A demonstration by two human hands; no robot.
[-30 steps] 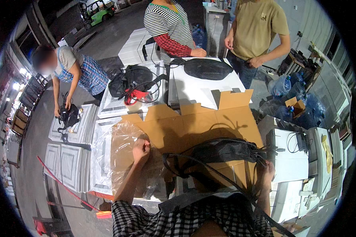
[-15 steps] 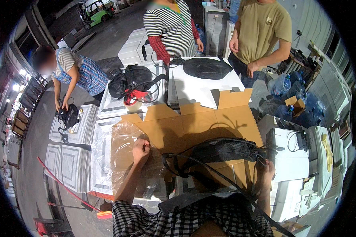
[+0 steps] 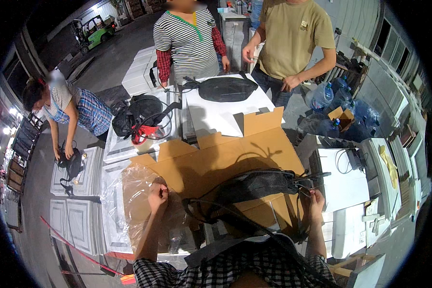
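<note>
In front of me a long black mesh bag (image 3: 257, 186) with straps and cords lies over an opened-out brown cardboard sheet (image 3: 269, 144). At the bag's right end, my right hand (image 3: 316, 203) is closed with its fingertips pinched on a thin black cord. My left hand (image 3: 158, 198) is closed above a crumpled clear plastic bag (image 3: 134, 185), left of the mesh bag. Something small and dark shows at its fingers, too small to name. A black strap (image 3: 235, 214) runs from the mesh bag down toward my body.
Ahead lie another black bag (image 3: 228, 90) on a white panel and a black bag (image 3: 139, 110) beside a tape roll (image 3: 141, 139). Two people stand beyond; a third bends over a black bag (image 3: 71, 163) at left. White boxes (image 3: 343, 180) stand right, near large blue bottles (image 3: 321, 98).
My view has shifted, so the scene sits further left and lower. Both hands keep nearly the same places beside the mesh bag. The person at left bends lower over their bag.
</note>
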